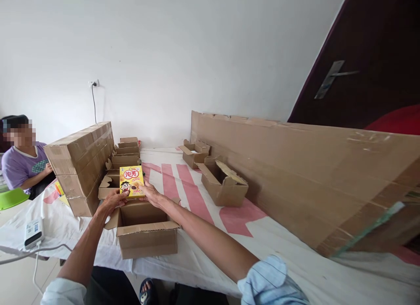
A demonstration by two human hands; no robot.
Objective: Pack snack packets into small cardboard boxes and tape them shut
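Observation:
A yellow snack box (131,180) with red lettering and a cartoon figure is held upright between my two hands. My left hand (114,201) grips its lower left corner, thumb on the front. My right hand (151,194) holds its lower right side, with the fingers partly hidden. Just below and nearer to me stands an open cardboard box (147,243), its flaps spread; its bottom is out of sight. Behind the snack box, another open cardboard box (106,192) is partly covered by it.
More open cardboard boxes (126,159) line up behind. A wall of taped cartons (78,165) stands at left, a long cardboard panel (262,165) at right. Two open boxes (225,189) sit before the panel. A power bank (34,233) with a cable lies left. A person (24,165) sits beyond.

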